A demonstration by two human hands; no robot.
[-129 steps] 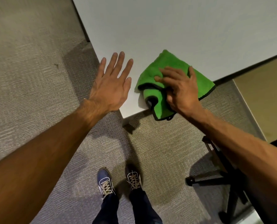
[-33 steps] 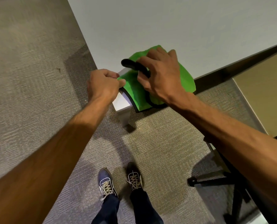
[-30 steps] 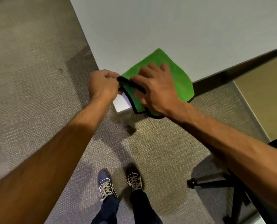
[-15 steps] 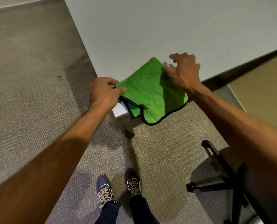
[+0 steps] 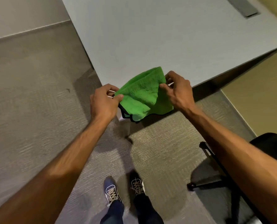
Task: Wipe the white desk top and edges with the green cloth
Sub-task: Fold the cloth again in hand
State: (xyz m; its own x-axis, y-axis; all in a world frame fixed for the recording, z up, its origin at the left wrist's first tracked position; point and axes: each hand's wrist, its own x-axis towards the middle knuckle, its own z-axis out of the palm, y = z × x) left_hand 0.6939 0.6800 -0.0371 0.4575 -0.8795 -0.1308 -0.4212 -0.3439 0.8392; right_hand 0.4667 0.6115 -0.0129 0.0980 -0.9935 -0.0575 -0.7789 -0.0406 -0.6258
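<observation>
While refolding, keep 2 pinches level & pull taut so pad comes out flat for edge wiping. Left hand point(image 5: 104, 102) pinching left corner of green cloth point(image 5: 143, 92); right hand point(image 5: 177, 88) pinching right side. Hangs between both grips, lifted over near corner of worktop point(image 5: 150, 34), lower folds drooping past edge.

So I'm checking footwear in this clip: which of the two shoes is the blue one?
The left shoe is blue with pale laces; the right shoe, nearer the chair, is black.
</observation>
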